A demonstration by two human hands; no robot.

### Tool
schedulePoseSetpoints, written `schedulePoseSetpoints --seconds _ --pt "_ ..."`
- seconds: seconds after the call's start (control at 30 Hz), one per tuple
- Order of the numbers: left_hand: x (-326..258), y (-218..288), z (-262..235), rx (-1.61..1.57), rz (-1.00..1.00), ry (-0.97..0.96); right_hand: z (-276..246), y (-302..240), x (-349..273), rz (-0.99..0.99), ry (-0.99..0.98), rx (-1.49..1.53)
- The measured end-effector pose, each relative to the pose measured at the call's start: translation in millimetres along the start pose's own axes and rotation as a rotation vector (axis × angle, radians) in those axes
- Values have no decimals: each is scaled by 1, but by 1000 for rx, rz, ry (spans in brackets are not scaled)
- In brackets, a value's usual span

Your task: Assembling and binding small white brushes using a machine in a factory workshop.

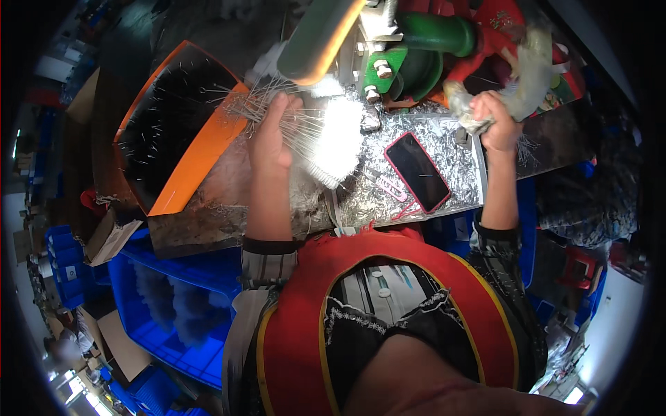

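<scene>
Through the head camera I have the left hand (272, 139) curled around a bundle of thin wires (300, 128), thumb laid along it. The bundle fans out to the left of the fist, and to the right it runs into white bristly ends that glare under the lamp (320, 43). It is held above the surface (229, 201), just beside the orange bin (201, 156), whose dark inside has more fine wires showing.

My right hand (494, 119) is closed on a curved, pale-wrapped handle (531, 76) — its fingers bent around the wrapping — beside the green and red machine (420, 55). Some loose wire ends (528, 149) show just right of that wrist.

Between the two hands, a phone (417, 172) in a red case lies tilted on the silvery foil sheet (458, 156), its screen dark — a small pink-handled tool (390, 187) sits just left of it. Below left stands a blue crate (208, 364) with grey, fluffy bundles (187, 312) inside.
</scene>
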State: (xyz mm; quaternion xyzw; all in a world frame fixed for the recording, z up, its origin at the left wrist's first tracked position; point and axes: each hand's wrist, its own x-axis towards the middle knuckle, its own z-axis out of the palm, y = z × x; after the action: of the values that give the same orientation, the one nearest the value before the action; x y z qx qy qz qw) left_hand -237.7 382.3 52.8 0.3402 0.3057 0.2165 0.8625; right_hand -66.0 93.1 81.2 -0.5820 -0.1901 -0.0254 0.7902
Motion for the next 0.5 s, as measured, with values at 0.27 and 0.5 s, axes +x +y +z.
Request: schedulePoseSetpoints --seconds 0.27,0.5 --pt "1 -1 -29 206 -83 -226 23 -56 9 170 -32 -161" --pt "3 4 -27 -171 -99 -102 21 -44 6 165 -27 -140"
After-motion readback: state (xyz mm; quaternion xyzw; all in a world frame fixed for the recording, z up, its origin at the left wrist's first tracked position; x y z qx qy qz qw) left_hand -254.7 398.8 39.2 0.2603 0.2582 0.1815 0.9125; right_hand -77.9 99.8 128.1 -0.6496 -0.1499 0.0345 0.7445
